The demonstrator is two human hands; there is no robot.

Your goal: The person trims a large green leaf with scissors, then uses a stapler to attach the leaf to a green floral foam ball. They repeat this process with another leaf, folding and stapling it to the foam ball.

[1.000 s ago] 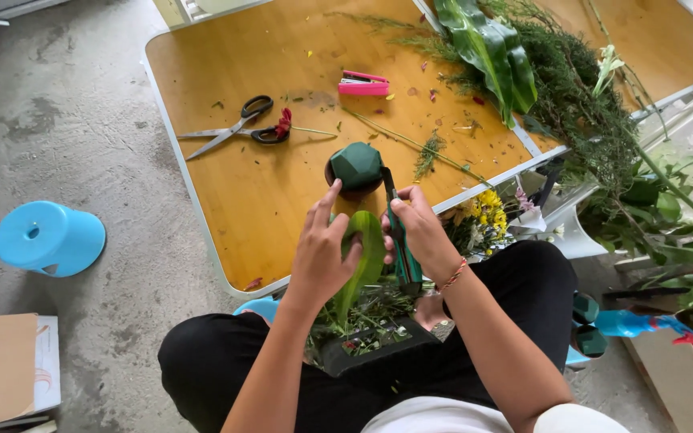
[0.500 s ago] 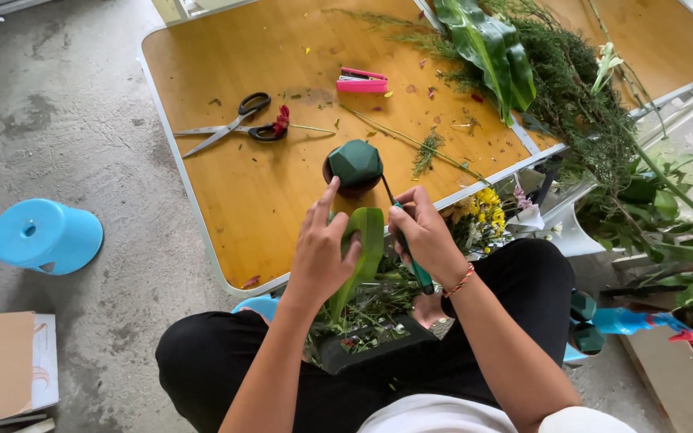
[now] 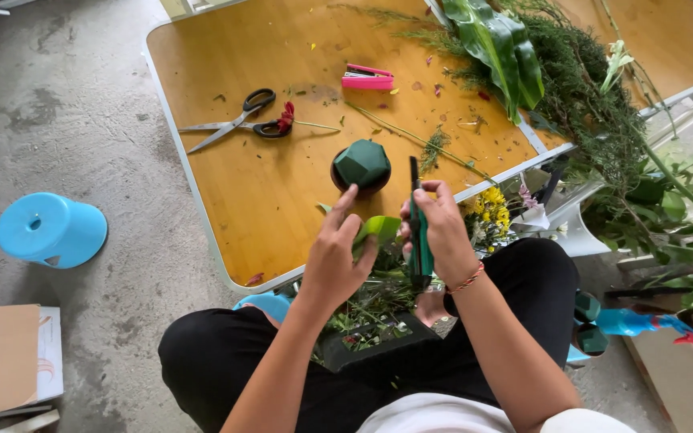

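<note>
Spanning the upper frame, the orange-topped counter [image 3: 282,200] carries most of the loose items. A heap of dark green foliage [image 3: 579,96] covers its right end, with a broad glossy leaf [image 3: 495,44] lying on top. Off the counter, on the concrete floor to the left, a blue plastic stool [image 3: 50,230] stands upright, well apart from the work. A cardboard box [image 3: 10,353] sits at the lower left edge.

On the counter, black-handled scissors [image 3: 238,120] lie open with a red flower [image 3: 286,118] touching the handles. A pink stapler [image 3: 368,78] lies further back. A thin stem [image 3: 411,140] runs diagonally between stapler and counter edge.

A dark round bowl [image 3: 346,183] near the front edge holds a faceted block of green floral foam [image 3: 362,163]; the foam fills the bowl and rises above its rim.

A dark tray [image 3: 362,341] rests on the person's lap, holding cut greenery. Yellow flowers [image 3: 491,215] show just beside the right wrist.

The left hand [image 3: 338,256] is pinched on a folded green leaf [image 3: 380,228], held just in front of the bowl. The right hand [image 3: 439,232] is clamped round a green-handled tool [image 3: 420,240], blade pointing up beside the leaf.
</note>
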